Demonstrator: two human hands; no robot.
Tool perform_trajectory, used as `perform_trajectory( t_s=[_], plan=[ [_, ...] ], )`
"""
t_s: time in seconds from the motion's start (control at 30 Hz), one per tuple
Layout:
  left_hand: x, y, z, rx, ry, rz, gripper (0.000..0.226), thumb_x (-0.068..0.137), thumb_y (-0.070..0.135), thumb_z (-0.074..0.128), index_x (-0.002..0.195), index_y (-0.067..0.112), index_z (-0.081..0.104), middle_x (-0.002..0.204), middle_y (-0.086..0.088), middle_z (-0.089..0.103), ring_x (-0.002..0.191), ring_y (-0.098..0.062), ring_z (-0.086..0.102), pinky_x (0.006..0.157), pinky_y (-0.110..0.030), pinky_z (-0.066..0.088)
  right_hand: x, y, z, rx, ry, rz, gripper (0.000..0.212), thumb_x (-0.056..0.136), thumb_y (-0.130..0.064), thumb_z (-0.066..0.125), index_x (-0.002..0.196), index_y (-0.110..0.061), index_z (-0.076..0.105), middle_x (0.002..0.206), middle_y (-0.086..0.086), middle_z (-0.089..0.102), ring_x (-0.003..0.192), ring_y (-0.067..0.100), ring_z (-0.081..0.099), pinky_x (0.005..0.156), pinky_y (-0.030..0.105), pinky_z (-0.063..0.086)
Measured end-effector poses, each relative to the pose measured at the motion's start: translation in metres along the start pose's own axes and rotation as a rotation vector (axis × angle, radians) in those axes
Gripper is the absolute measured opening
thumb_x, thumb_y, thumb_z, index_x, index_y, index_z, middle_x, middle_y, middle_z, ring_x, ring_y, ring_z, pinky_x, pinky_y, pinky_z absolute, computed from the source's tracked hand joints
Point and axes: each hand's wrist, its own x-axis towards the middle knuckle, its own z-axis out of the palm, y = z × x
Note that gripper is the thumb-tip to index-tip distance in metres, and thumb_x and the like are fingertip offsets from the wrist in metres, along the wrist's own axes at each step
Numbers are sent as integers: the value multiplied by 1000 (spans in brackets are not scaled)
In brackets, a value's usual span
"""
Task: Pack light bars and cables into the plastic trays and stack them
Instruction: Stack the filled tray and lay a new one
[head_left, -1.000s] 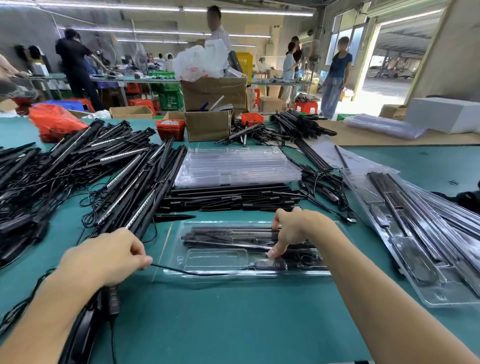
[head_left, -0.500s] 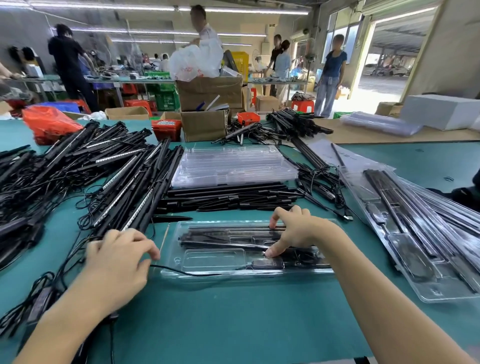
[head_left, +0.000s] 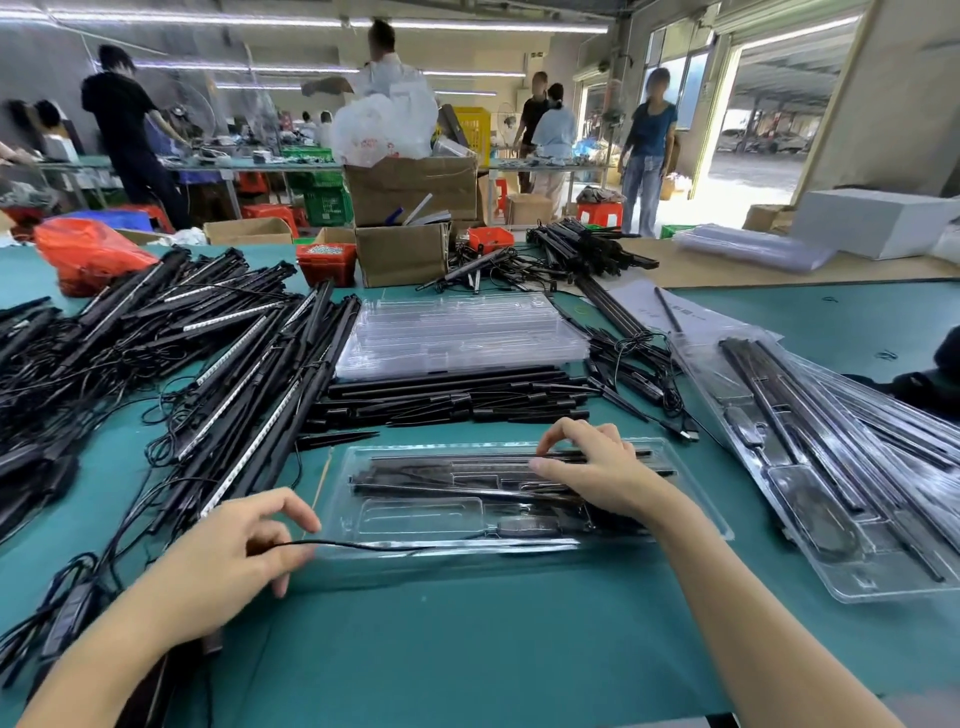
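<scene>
- The clear plastic tray (head_left: 519, 558) lies on the green table (head_left: 467, 649) straight ahead of the person, long side across the view.
- Black light bars (head_left: 467, 462) already lie lengthwise in the tray's far channels.
- The right hand (head_left: 597, 467) rests on the bars at about 2 o'clock of the tray's middle, fingers spread and pressing down, closed on nothing.
- The left hand (head_left: 234, 556) sits at the tray's 9 o'clock end, thumb and fingers loosely curled around a thin black cable (head_left: 363, 545) that runs along the near channel to a small puck-like unit (head_left: 524, 526).
- A stack of empty trays (head_left: 457, 332) stands at 12 o'clock, with loose bars (head_left: 447, 400) between it and the tray.
- Filled trays (head_left: 841, 478) lie at 3 o'clock; a tangled heap of bars (head_left: 156, 353) spreads at 10 o'clock.
</scene>
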Motion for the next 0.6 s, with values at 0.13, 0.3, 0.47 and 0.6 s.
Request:
perform_trajectory(
  t_s=[0.13,0.3,0.47,0.6],
  plan=[
    [4,2,8,113,64,-57,21,94,14,64,90,34,65,62,1,68,47,-5,47,51,-23,41,1,2,2,-30,51,-28,28,95,-44,60,122,-39,57,123,-17,53,125,13,30,106,40,25],
    [2,7,6,31,-13,-86,23,77,48,72,93,34,65,69,10,63,54,-4,52,58,-23,44,1,4,4,1,78,-34,27,95,-38,61,122,-37,60,123,-13,55,128,12,29,110,42,24],
    [-2,10,8,35,21,-28,40,73,66,66,97,34,62,65,4,70,55,-2,58,55,-13,38,1,6,2,75,69,-43,19,92,-35,65,111,-38,65,110,-21,50,128,13,30,111,43,26],
    [-2,4,11,39,46,2,34,96,36,63,129,43,57,62,2,70,80,-2,68,79,-6,35,1,8,1,115,71,-33,15,90,-36,67,104,-42,67,115,-15,52,129,14,30,113,47,27]
  ],
)
